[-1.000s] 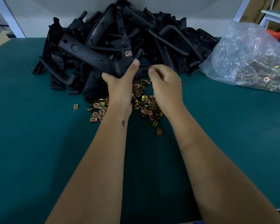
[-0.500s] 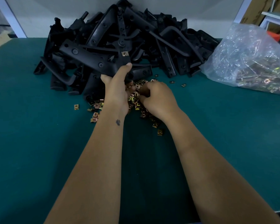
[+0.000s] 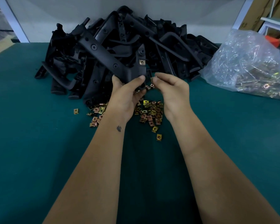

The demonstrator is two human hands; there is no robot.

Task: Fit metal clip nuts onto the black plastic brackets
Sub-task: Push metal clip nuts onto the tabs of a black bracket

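Loose clip nuts [image 3: 149, 113]: scattered on green table [image 3: 39, 151], nearest.
Left hand [image 3: 125, 94]: fingers wrapped round black bracket [image 3: 113, 62], above the nuts.
Right hand [image 3: 171, 89]: fingertips pinching one clip nut [image 3: 151, 80] beside bracket.
Fitted nut [image 3: 142, 62]: on bracket's arm.
Bracket pile [image 3: 152, 38]: behind.
Bag [image 3: 249, 65]: right of pile.

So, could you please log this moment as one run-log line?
left hand: grips black bracket | fitted clip nut: on bracket | right hand: pinches clip nut beside bracket | loose clip nuts: on table
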